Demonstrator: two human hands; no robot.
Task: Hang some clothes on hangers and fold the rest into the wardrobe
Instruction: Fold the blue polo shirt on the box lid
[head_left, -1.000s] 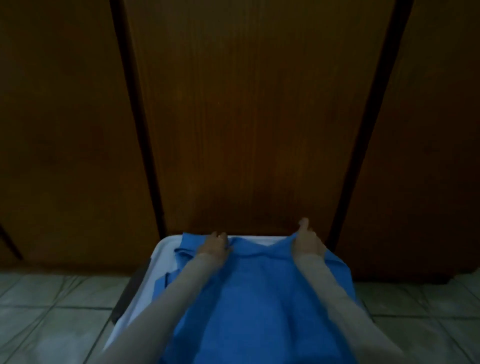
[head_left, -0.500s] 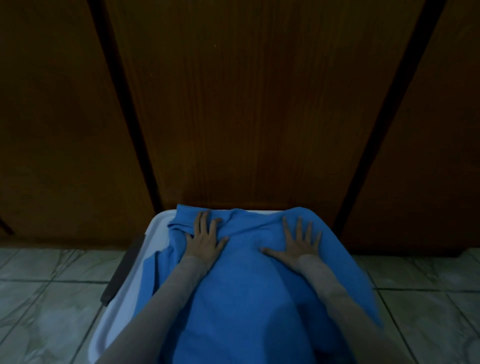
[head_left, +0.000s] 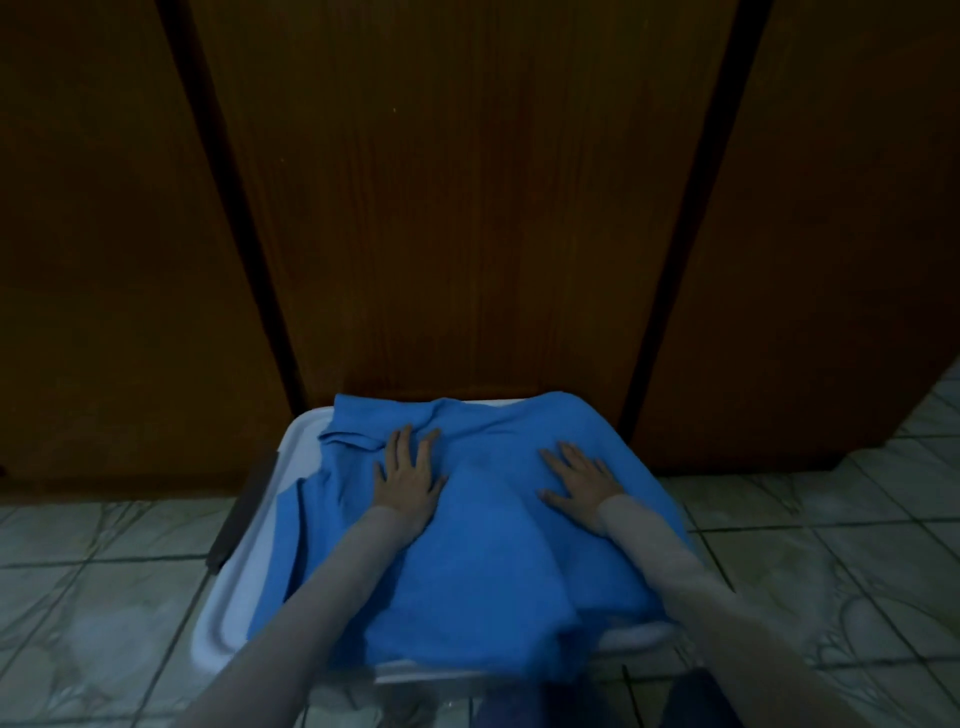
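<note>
Taking the white laundry basket (head_left: 311, 457) as our landmark, we start at its near rim, where our two pale-sleeved forearms reach in from below and cross the blue garment (head_left: 467, 571) that drapes over the whole basket and spills a little past that near edge. Further in, toward the middle of the basket, our left hand (head_left: 408, 480) lies flat on the cloth, fingers (head_left: 400, 447) straight and slightly spread, gripping nothing. Our right hand (head_left: 582, 480) lies the same way toward the basket's right side, palm down, fingers splayed, only pressing the fabric. Both hands rest on the garment, apart from each other.

At the basket's left side a fold of the blue cloth bunches up near a dark handle (head_left: 241, 512). The basket stands on a pale tiled floor (head_left: 104, 597). Just beyond its far rim stand the closed brown wardrobe doors (head_left: 467, 208).

We judge the task to be near its start: one garment is spread and being smoothed on top of the basket, not yet folded. No hanger is in sight, the wardrobe is shut, and we cannot tell what other clothes lie under the blue one. Folding, hanging and putting away all seem left to do.
</note>
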